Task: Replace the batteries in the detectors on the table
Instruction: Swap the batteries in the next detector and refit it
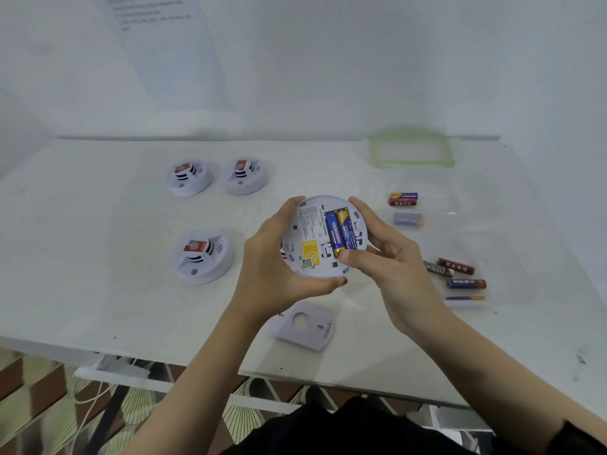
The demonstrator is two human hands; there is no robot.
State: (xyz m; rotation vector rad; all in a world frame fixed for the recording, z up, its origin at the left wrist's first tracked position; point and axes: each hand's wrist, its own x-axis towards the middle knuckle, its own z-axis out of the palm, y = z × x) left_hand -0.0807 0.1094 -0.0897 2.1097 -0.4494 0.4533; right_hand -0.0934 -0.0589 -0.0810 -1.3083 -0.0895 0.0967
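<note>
While the left hand (279, 257) grips the upturned detector (323, 236) near the table's (98, 290) front edge, the right hand (384, 257) clasps it, thumb pressing the batteries (338, 233).

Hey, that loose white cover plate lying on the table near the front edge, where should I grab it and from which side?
Take the cover plate by its near edge, coming from the front of the table. It lies flat, so a thumb-over, fingers-under pinch probably works best. Both hands are wrapped around the open detector, so free one first.
</note>
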